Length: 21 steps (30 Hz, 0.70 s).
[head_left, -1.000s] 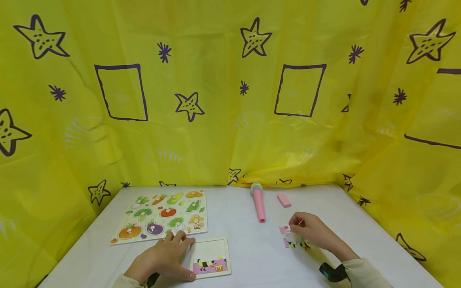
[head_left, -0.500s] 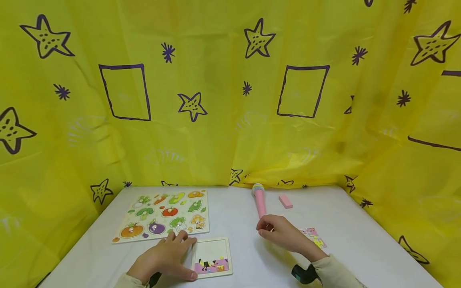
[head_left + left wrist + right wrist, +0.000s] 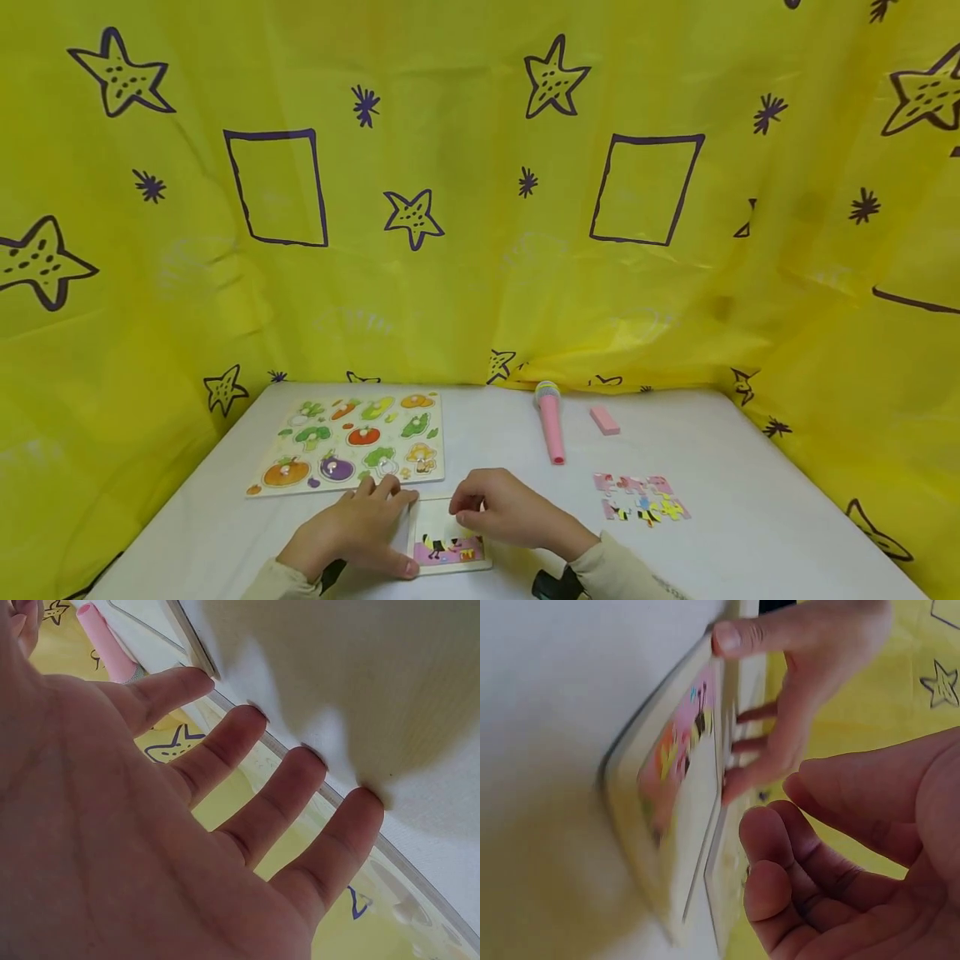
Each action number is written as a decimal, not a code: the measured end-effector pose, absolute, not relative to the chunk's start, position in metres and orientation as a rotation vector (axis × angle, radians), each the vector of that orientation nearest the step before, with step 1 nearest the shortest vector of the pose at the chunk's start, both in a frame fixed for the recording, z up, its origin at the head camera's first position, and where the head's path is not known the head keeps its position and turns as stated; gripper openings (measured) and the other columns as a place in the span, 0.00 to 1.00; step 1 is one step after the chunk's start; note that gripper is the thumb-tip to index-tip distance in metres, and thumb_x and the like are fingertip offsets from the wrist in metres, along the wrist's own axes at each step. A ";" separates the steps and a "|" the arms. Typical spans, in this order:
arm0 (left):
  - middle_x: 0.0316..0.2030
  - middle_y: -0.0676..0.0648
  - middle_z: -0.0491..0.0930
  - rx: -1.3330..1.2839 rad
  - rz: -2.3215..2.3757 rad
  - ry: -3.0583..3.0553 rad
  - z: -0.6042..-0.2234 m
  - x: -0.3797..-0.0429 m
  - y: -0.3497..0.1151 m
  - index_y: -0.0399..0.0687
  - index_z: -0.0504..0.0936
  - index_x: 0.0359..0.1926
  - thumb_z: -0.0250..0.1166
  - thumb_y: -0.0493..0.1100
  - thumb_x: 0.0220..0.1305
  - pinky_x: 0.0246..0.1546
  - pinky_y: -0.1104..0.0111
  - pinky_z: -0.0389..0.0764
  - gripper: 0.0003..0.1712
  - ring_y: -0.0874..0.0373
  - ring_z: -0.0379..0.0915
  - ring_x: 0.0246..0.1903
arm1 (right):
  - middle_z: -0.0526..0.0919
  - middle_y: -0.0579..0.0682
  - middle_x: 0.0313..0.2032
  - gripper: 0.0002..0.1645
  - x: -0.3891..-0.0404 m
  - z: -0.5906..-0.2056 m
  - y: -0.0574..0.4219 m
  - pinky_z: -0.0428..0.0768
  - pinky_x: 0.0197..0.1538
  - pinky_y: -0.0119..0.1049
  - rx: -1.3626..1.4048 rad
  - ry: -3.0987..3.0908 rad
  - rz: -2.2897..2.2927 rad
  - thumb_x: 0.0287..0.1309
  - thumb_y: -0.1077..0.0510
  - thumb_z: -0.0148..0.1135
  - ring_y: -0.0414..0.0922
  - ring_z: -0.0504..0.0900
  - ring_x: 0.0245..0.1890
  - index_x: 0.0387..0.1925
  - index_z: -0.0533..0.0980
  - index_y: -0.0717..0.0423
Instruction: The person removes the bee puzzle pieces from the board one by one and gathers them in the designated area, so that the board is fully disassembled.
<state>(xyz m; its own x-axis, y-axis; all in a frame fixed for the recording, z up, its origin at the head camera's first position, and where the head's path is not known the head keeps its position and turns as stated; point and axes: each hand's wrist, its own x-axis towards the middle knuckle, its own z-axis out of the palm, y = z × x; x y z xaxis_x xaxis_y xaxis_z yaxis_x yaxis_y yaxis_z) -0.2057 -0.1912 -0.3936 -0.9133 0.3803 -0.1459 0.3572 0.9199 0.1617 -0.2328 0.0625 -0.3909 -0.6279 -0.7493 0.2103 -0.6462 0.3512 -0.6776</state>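
Observation:
A small framed jigsaw tray (image 3: 453,571) lies on the white table, its lower part filled with a pink picture and a black-and-yellow bee, its upper part bare. My left hand (image 3: 352,529) spreads along its left side, the thumb at the lower left corner and the index fingertip near the upper left one. In the left wrist view the other fingertips (image 3: 367,799) rest on the table. Over the tray's right half hovers my right hand (image 3: 506,508), thumb and fingers (image 3: 769,889) curled in close together; I cannot tell whether a piece is between them.
Several loose jigsaw pieces (image 3: 645,500) lie to the right. A pink toy microphone (image 3: 551,429) and a pink block (image 3: 604,420) are farther back. A vegetable knob puzzle board (image 3: 348,442) lies behind the left hand. Yellow patterned curtain (image 3: 450,292) surrounds the table.
My right hand has moved left from the loose pieces, past the front of the microphone, to over the tray. The left hand has stayed at the tray's left side. The head view has shifted slightly.

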 end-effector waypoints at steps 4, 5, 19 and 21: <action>0.57 0.45 0.72 0.593 0.196 2.909 -0.392 -0.206 -0.191 0.47 0.77 0.70 0.82 0.70 0.50 0.60 0.40 0.74 0.53 0.41 0.68 0.56 | 0.81 0.36 0.33 0.04 -0.229 -0.389 0.035 0.77 0.42 0.26 -1.362 2.494 -0.980 0.67 0.68 0.69 0.28 0.75 0.34 0.40 0.87 0.59; 0.56 0.45 0.71 0.608 0.204 2.909 -0.393 -0.206 -0.191 0.47 0.77 0.70 0.82 0.70 0.50 0.59 0.40 0.75 0.53 0.42 0.68 0.55 | 0.81 0.36 0.33 0.05 -0.228 -0.389 0.028 0.77 0.42 0.25 -1.394 2.499 -0.942 0.66 0.68 0.69 0.27 0.74 0.34 0.39 0.88 0.59; 0.52 0.48 0.68 0.681 0.354 2.868 -0.394 -0.207 -0.197 0.50 0.78 0.65 0.83 0.66 0.51 0.56 0.38 0.73 0.46 0.41 0.66 0.53 | 0.78 0.34 0.32 0.09 -0.227 -0.401 -0.014 0.74 0.40 0.21 -1.534 2.552 -0.652 0.59 0.69 0.70 0.28 0.73 0.33 0.34 0.85 0.51; 0.52 0.48 0.69 0.683 0.343 2.876 -0.395 -0.207 -0.197 0.48 0.78 0.66 0.83 0.67 0.51 0.57 0.37 0.73 0.48 0.40 0.67 0.54 | 0.78 0.34 0.33 0.09 -0.231 -0.408 -0.015 0.74 0.41 0.22 -1.524 2.574 -0.631 0.58 0.68 0.71 0.29 0.74 0.34 0.36 0.85 0.52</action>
